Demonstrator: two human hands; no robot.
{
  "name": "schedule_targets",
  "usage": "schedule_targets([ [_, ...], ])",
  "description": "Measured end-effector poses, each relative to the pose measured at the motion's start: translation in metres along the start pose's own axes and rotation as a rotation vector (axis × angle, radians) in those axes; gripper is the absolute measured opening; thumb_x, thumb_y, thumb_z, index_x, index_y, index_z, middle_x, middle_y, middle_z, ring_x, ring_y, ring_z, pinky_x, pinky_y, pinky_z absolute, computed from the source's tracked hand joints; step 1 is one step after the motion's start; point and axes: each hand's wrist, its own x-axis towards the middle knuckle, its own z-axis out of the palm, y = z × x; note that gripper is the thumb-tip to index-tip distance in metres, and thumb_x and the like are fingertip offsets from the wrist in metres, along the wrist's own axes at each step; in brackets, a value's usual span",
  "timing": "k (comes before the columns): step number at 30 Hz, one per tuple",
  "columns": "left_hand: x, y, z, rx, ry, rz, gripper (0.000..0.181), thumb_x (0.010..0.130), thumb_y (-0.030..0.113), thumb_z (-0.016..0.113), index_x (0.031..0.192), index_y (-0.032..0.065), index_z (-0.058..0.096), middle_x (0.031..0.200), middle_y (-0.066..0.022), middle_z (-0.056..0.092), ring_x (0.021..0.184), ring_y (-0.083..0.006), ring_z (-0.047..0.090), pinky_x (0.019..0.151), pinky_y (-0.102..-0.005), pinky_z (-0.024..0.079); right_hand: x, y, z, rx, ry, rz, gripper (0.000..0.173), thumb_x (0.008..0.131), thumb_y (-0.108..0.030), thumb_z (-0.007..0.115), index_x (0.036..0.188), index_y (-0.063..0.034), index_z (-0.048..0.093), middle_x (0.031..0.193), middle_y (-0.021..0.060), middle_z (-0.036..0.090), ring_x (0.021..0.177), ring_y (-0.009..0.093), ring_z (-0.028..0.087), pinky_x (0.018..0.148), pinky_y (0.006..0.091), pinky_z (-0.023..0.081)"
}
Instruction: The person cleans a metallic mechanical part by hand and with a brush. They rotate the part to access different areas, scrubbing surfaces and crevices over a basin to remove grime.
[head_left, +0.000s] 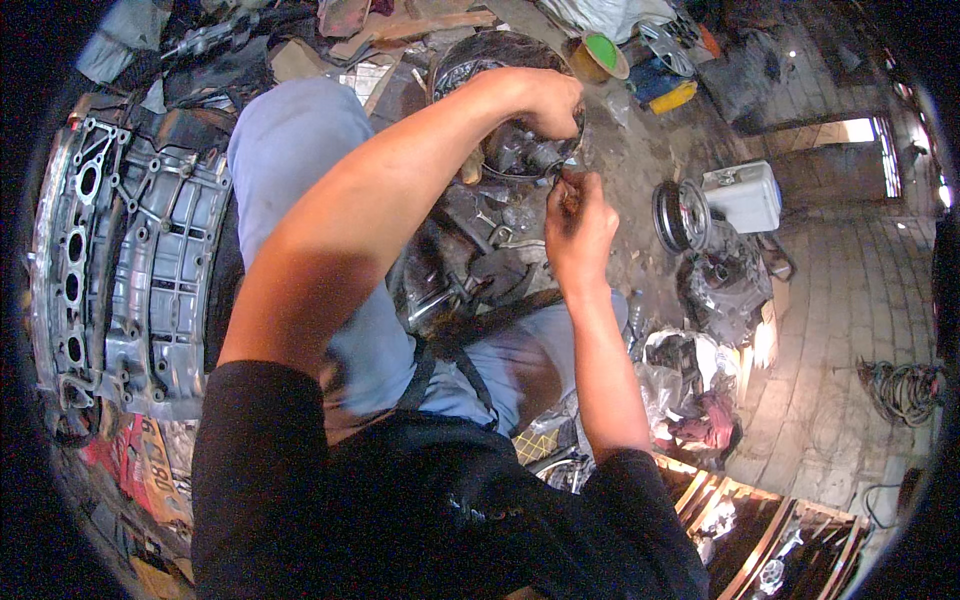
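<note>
A round dark pan (499, 169) with dark, wet-looking metal parts sits on the floor in front of me. My left hand (553, 103) is curled over the pan's right side, its fingers mostly hidden, so I cannot tell what it holds. Just below the pan's rim, my right hand (582, 217) has thumb and fingertips pinched on a small dark part (558, 177), too small to identify. A cylindrical metal part (541, 156) lies in the pan near that hand. Wrenches (491, 223) and other tools lie on the floor between my knees.
At the left stands a large metal engine block (161, 262). To the right are a wheel rim (681, 216), a white plastic container (744, 196) and bagged scrap (679, 375). A green-topped can (601, 56) stands beyond the pan; a coiled cable (900, 390) lies far right.
</note>
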Motion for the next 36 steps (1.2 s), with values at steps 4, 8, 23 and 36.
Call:
schedule_targets([
  [4, 0.003, -0.01, 0.01, 0.064, 0.091, 0.013, 0.034, 0.076, 0.024, 0.067, 0.1, 0.0007, 0.072, 0.093, -0.0228, 0.073, 0.088, -0.0378, 0.071, 0.079, -0.0476, 0.056, 0.018, -0.003, -0.014, 0.419, -0.203, 0.505, 0.019, 0.091, -0.008, 0.068, 0.102, 0.0064, 0.063, 0.071, 0.0091, 0.066, 0.057, 0.017, 0.057, 0.056, 0.0334, 0.049],
  [8, 0.008, -0.006, 0.014, 0.067, 0.078, -0.006, 0.037, 0.075, 0.02, 0.065, 0.104, -0.0011, 0.07, 0.099, -0.024, 0.072, 0.094, -0.0384, 0.071, 0.082, -0.0464, 0.056, 0.017, 0.009, -0.014, 0.303, -0.16, 0.347, 0.018, 0.09, -0.007, 0.069, 0.101, 0.0066, 0.063, 0.072, 0.0106, 0.067, 0.06, 0.017, 0.062, 0.056, 0.0336, 0.05],
  [23, 0.004, -0.006, 0.006, 0.044, 0.039, -0.063, 0.043, 0.078, 0.029, 0.074, 0.115, 0.0072, 0.068, 0.105, -0.0194, 0.073, 0.1, -0.0368, 0.07, 0.085, -0.0467, 0.055, 0.015, 0.016, -0.014, 0.394, -0.209, 0.455, 0.02, 0.083, -0.008, 0.07, 0.099, 0.0051, 0.068, 0.084, 0.0117, 0.071, 0.083, 0.016, 0.066, 0.076, 0.0322, 0.052],
  [36, -0.005, -0.008, -0.005, -0.11, -0.004, -0.085, 0.041, 0.074, 0.016, 0.069, 0.114, 0.0067, 0.071, 0.095, -0.0184, 0.075, 0.09, -0.0313, 0.072, 0.078, -0.0441, 0.057, 0.009, 0.005, -0.004, 0.087, -0.059, 0.074, 0.013, 0.087, -0.004, 0.069, 0.098, 0.0023, 0.065, 0.08, 0.0189, 0.069, 0.069, 0.025, 0.068, 0.063, 0.0352, 0.051],
])
